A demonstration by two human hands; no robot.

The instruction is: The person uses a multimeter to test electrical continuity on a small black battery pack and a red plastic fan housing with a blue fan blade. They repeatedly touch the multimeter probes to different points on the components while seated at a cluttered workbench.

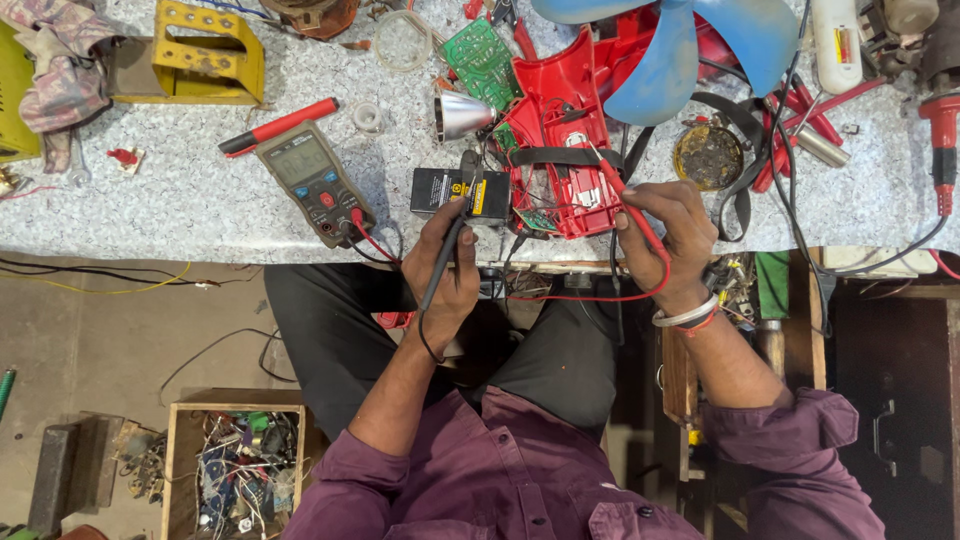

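Two hands work at the near edge of the speckled grey stone-pattern benchtop (200,200), where the parts lie within reach of the seated person. Largest is the red moulded-plastic fan housing (560,130), lying opened face-up so its wiring and small green circuit board are exposed; blue plastic fan blades (680,50) lie over its far end. Just left of it, touching, rests a black rectangular battery block with a yellow label (455,190). Further left, the grey handheld multimeter with red dial (312,180) lies display-up, leads plugged in. The left hand (445,275) has its fingers clamped round a slim black test probe (450,235), tip on the battery. The right hand (670,225) pinches a slim red test probe (625,195), tip inside the housing.
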